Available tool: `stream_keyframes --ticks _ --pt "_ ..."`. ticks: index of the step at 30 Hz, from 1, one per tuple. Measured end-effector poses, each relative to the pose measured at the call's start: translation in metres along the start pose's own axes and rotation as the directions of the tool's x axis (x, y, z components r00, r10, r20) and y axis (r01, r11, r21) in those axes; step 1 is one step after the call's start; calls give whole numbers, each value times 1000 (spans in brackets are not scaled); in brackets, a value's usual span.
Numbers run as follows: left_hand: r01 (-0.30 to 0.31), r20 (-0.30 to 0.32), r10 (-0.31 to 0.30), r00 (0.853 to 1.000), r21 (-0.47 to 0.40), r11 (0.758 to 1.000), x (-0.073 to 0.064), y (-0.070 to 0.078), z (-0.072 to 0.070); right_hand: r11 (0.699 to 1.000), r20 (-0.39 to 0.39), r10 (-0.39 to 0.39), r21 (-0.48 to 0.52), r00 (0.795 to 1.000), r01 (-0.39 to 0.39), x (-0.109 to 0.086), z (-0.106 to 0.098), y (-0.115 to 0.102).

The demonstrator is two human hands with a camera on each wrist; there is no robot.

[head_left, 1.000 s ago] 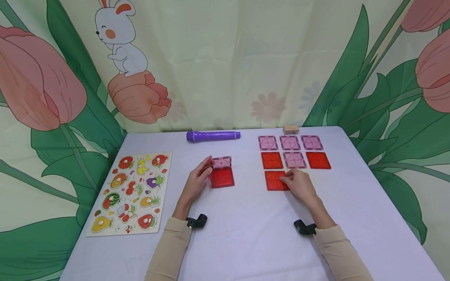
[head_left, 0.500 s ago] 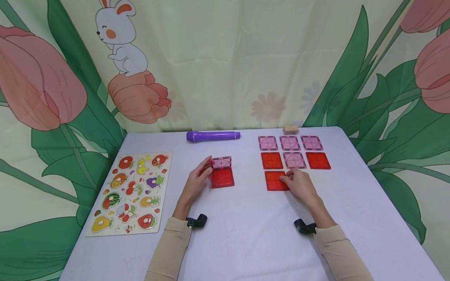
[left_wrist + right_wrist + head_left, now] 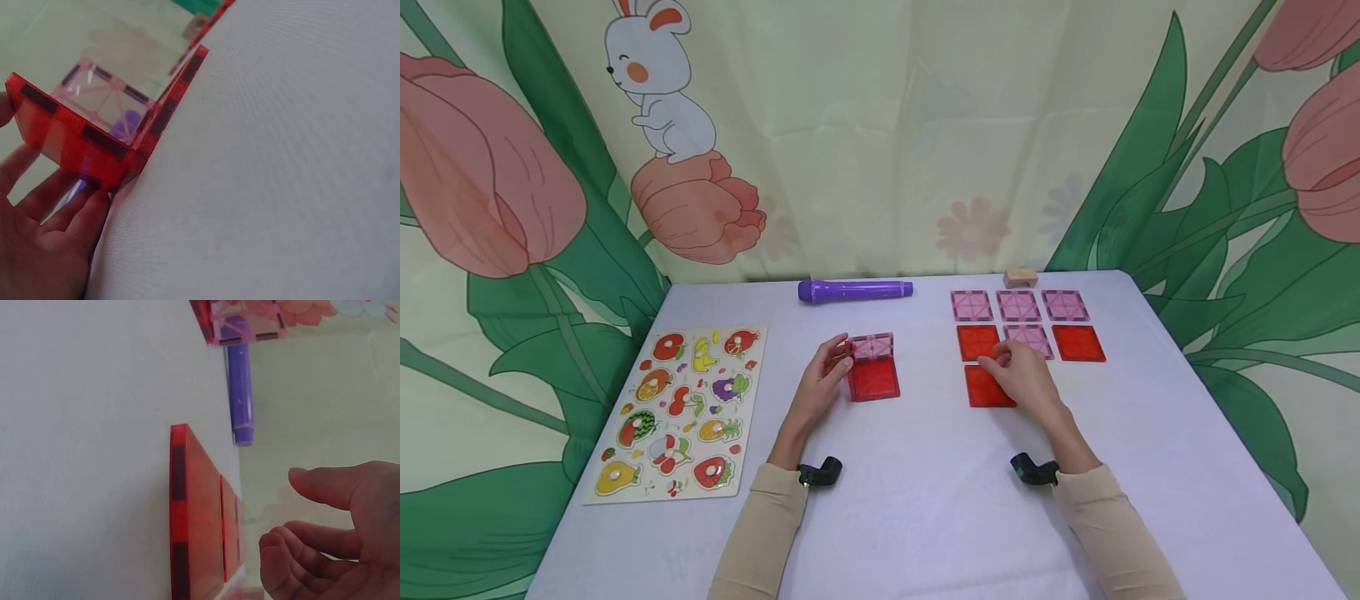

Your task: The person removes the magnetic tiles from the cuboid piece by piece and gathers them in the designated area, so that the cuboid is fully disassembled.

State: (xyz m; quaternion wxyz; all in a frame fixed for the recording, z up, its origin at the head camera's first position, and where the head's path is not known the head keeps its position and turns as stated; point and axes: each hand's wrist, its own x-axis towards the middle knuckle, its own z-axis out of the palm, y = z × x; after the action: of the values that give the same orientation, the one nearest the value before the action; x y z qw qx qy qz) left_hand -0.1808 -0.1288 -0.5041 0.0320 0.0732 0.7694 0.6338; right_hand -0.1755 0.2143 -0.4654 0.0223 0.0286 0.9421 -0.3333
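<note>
A red magnetic tile [image 3: 876, 382] lies flat as the base of a small build. Along its back edge stands a pink magnetic tile [image 3: 876, 346]; on its left side a second red magnetic tile [image 3: 69, 134] stands up. Fingers of my left hand [image 3: 818, 385] touch the outer face of that upright red tile, supporting it from the left. My right hand [image 3: 1030, 385], thumb and fingers apart in the right wrist view, holds nothing. It hovers over the nearest red tile [image 3: 987, 388] of the right group and partly covers the pink tile behind.
Beyond the right hand lie three pink tiles [image 3: 1018, 306] in a row, with red tiles [image 3: 1079, 343] in the row before them. A purple tube [image 3: 855, 290] and a wooden block [image 3: 1020, 277] lie at the back edge. A fruit puzzle board [image 3: 677, 417] lies left.
My right hand has let go of the nearest red tile's right edge, rising and shifting slightly left and away from me. That tile stays where it was. The left hand has hardly moved.
</note>
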Motion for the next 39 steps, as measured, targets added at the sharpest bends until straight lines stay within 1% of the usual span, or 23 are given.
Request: stream_keyframes --ticks 2,5,11,16,22,27,31,34,39 --pt "0 3 0 1000 -13 1000 -3 7 0 1000 -11 -25 -5 1000 25 4 3 -6" --pt "6 8 -5 1000 -12 1000 -6 13 -1 999 -19 -51 2 999 51 8 7 -16" --pt "18 4 -18 1000 23 1000 -5 13 0 996 -21 -82 36 996 83 16 17 -36" --pt "20 -16 -19 1000 56 998 -6 14 1 990 -13 -121 66 993 122 22 28 -50" --pt "7 -43 -4 999 68 998 -7 13 3 982 19 -159 104 987 156 30 43 -65" --pt "3 -35 0 999 68 998 -6 10 2 975 56 -184 140 981 175 35 52 -74" --pt "3 -17 -2 1000 68 998 4 -7 -1 967 83 -201 176 976 184 39 59 -80" --pt "-1 -18 2 1000 63 998 9 -20 -2 962 96 -222 185 970 202 41 64 -83" --pt "-15 -35 16 999 43 999 7 -21 -2 959 118 -239 184 964 215 45 75 -89"
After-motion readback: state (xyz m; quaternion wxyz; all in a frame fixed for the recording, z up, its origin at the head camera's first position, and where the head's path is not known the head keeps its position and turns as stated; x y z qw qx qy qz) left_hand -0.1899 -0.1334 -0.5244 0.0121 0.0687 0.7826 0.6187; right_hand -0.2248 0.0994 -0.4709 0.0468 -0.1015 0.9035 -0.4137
